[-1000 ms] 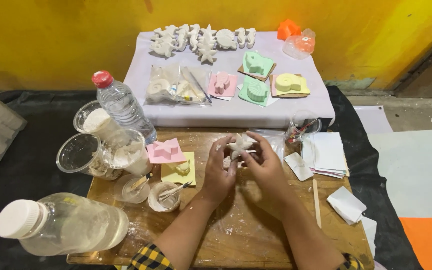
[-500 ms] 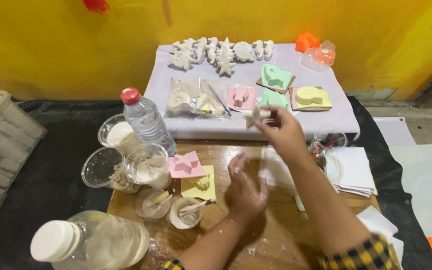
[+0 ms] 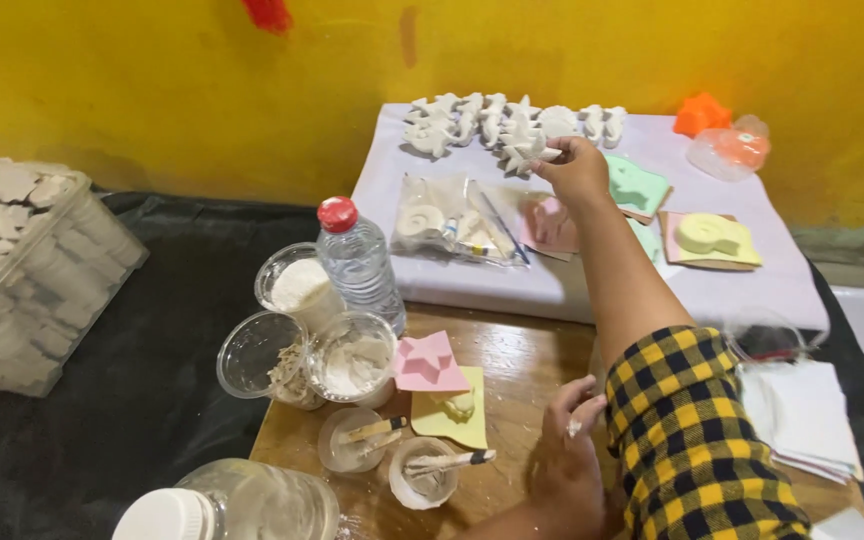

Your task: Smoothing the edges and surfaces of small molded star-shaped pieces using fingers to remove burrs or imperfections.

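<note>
Reaching farther than half a second ago, the right hand (image 3: 577, 165) now sits over the row of white casts (image 3: 512, 122) at the back of the white board (image 3: 592, 290), where earlier it was only above the moulds; the view has also swung left, bringing in a bin (image 3: 32, 270) of casts.

Going left to right: the bin stands on black cloth (image 3: 152, 400), then a big jar (image 3: 242, 505) at the bottom edge, three cups (image 3: 302, 340) of white powder and paste, a bottle (image 3: 357, 262) with a red cap, and two small cups (image 3: 392, 455) with sticks. A pink star mould (image 3: 427, 360) lies on a yellow one. The left hand (image 3: 562, 460) rests on the wooden board (image 3: 512, 370), fingers loosely curled, holding nothing. The right hand's fingers pinch a small white cast (image 3: 542, 152), touching or just above the end of the row; I cannot tell which.

Risks, as I judge them: the cast looks brittle, so a hard pinch or a drop could chip it, and setting it down carelessly could knock its neighbours. The stretched sleeve (image 3: 697, 430) passes over the moulds (image 3: 642, 190) and could brush them.
</note>
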